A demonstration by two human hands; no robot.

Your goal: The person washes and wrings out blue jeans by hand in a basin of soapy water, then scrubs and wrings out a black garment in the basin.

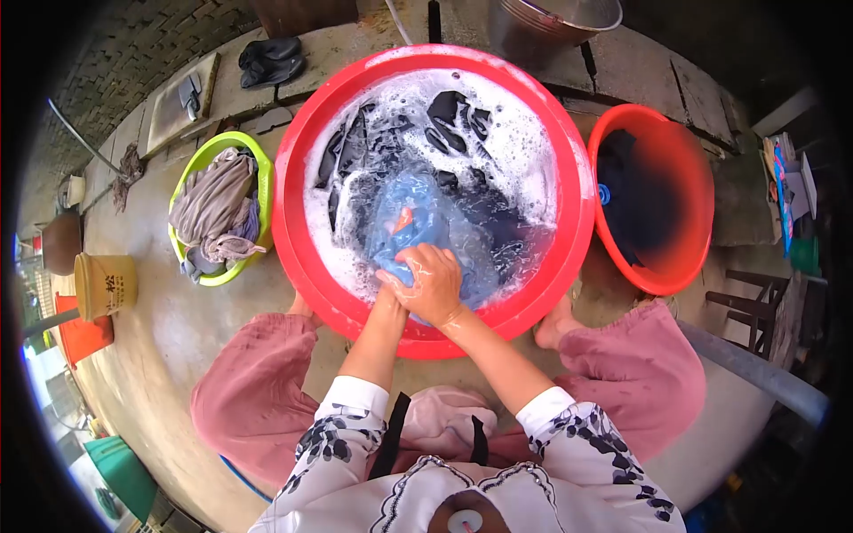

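A large red basin (289,218) between my feet holds foamy water. Wet blue cloth (418,200) lies bunched in it, partly under the water. My right hand (433,280) is closed on the near end of this cloth, at the basin's near side. Crossed beneath it at the wrist, my left hand (404,220) is wrapped in the blue cloth; only a bit of it shows through, and most of its fingers are hidden. Dark garments (453,120) float among the suds farther back in the basin.
A green basket (264,178) with greyish clothes (213,200) stands to the left. On the right is a smaller red tub (706,195) with dark cloth (635,195), partly blurred. A metal bucket (551,27), black shoes (269,62), a yellow bucket (107,284) and a wooden stool (751,306) stand around.
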